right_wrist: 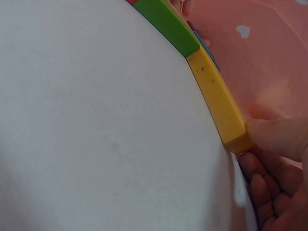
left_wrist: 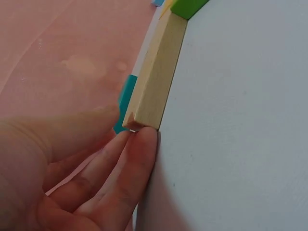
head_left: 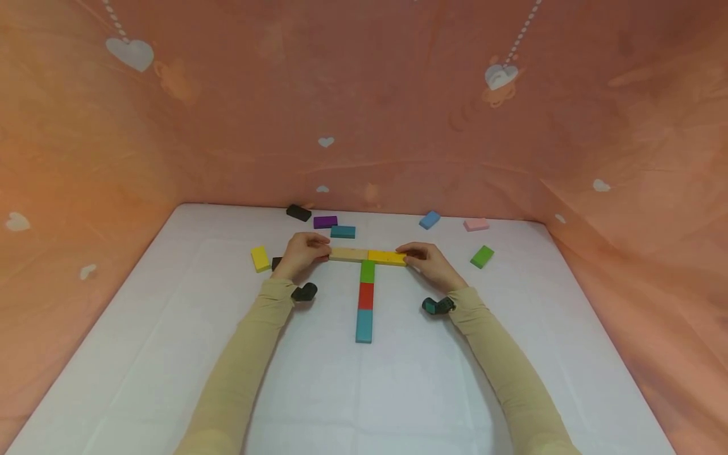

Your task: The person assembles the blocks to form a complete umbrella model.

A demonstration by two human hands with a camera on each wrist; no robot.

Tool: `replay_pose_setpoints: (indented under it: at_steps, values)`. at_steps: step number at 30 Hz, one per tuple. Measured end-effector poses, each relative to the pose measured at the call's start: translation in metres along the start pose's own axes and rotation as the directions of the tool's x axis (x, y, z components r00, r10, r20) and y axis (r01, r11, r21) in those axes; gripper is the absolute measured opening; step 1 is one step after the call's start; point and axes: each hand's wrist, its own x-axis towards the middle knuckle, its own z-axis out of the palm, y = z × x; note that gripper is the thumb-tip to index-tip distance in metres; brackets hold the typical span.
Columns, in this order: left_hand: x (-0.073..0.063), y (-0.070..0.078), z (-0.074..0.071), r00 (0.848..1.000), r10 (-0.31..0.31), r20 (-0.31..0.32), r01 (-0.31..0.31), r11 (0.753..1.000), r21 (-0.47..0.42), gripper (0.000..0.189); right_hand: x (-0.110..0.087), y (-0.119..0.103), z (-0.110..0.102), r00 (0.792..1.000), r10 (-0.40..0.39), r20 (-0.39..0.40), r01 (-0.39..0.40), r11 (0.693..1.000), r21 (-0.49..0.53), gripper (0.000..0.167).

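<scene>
My left hand (head_left: 303, 254) is at the left end of a plain wooden block (head_left: 349, 254). In the left wrist view its fingertips (left_wrist: 147, 139) touch that end, and the thumb lies beside it without wrapping round. My right hand (head_left: 433, 263) pinches the outer end of a yellow block (head_left: 387, 258), its fingertips at the end and far side. These two blocks lie end to end in a row. From their joint a green block (head_left: 368, 272), a red block (head_left: 366, 296) and a blue block (head_left: 364, 326) run toward me in a line.
Behind the row lie a teal block (head_left: 343, 232), a purple block (head_left: 325, 222) and a black block (head_left: 298, 212). Another yellow block (head_left: 260, 259) sits at left. Light blue (head_left: 430, 220), pink (head_left: 476, 224) and green (head_left: 482, 256) blocks lie at right. A patterned curtain (head_left: 364, 95) borders the white table (head_left: 421, 392).
</scene>
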Motion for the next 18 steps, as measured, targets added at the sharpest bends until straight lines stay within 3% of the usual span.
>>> replay_pose_setpoints:
  at_steps: [13,18]
  values:
    - [0.004,-0.002,0.006,0.999,-0.001,-0.051,0.009,0.987,0.162,0.025,0.000,0.002,0.001,1.000,-0.003,-0.011,0.003,1.000,-0.020,0.029]
    - [0.003,-0.001,0.007,0.998,0.018,-0.063,-0.006,0.984,0.177,0.024,0.009,0.021,0.000,1.000,0.000,-0.023,0.000,1.000,0.000,0.029]
